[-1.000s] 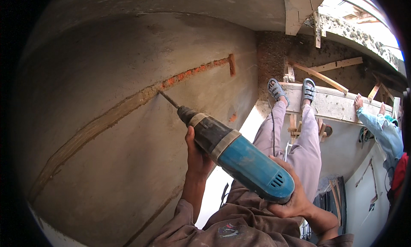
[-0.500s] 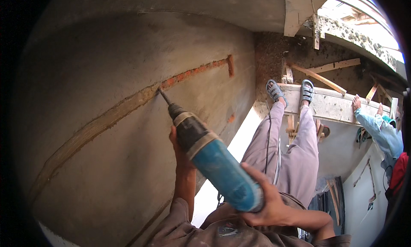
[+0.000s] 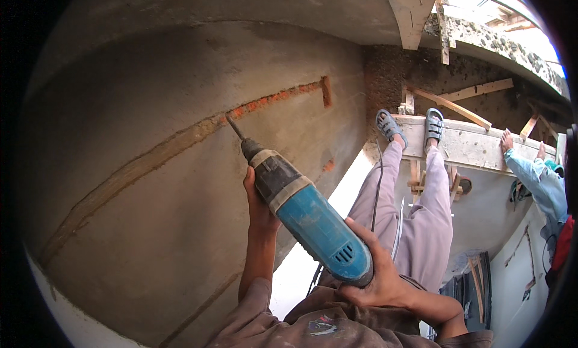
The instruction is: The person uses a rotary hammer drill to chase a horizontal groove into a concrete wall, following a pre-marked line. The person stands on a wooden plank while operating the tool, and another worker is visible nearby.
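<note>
Both my hands hold a blue-and-black rotary hammer (image 3: 319,227), its long bit (image 3: 235,128) slanting up and left to the wall. The bit's tip meets a groove (image 3: 180,140) cut in the grey plaster, where exposed orange-red brick (image 3: 265,102) begins. My left hand (image 3: 260,206) is wrapped round the tool's dark front part from the left, most of its fingers hidden behind it. At the rear end, my right hand (image 3: 382,275) closes round the tool, with a finger along the blue housing; the handle itself is hidden.
I stand in grey sandals on a wooden plank (image 3: 469,146). Another person (image 3: 533,173) sits or stands on the same plank at right. Timber braces (image 3: 457,107) rise beyond the plank. A dark cable (image 3: 378,185) hangs by my leg. A lower level shows below.
The bit's tip has shifted slightly right along the groove, onto the edge of the brick. The tool has turned a little, showing its side vents. Both hands keep their hold.
</note>
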A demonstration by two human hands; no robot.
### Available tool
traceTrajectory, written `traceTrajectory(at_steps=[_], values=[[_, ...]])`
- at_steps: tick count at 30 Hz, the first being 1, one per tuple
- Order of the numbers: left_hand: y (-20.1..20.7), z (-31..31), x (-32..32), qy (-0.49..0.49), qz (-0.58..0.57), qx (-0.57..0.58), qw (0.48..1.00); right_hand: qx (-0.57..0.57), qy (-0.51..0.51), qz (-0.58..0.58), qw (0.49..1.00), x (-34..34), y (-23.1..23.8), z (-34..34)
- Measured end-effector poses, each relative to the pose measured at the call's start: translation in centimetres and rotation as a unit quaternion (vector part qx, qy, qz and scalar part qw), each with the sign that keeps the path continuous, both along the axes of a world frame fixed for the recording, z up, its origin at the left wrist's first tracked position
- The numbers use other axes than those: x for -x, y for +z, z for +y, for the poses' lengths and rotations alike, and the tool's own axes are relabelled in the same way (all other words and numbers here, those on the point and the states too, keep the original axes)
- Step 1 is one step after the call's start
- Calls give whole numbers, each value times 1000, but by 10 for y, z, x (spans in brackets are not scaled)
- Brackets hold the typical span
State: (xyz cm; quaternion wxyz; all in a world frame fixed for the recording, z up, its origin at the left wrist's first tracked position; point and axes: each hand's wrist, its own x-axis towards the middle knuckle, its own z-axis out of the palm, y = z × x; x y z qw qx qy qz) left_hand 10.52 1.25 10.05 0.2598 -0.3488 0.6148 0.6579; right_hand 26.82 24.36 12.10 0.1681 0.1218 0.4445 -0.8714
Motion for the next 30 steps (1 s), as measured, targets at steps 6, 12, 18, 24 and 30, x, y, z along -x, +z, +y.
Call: traceTrajectory(at_steps=[6, 12, 18, 24, 30], values=[[1, -3, 19, -79, 31, -55, 995, -5, -21, 1, 1000, 17, -9, -3], [-5, -19, 25, 2, 18, -94, 995, 5, 4, -3, 1000, 31, -5, -11], [-12, -4, 56, -9, 73, -130, 989, -64, 58, 36, 996, 88, 1, 29], [-24, 39, 66, 50, 34, -127, 990, 2, 36, -103, 994, 100, -14, 69], [-4, 50, 18, 11, -11, -103, 995, 15, 11, -42, 999, 29, -17, 54]])
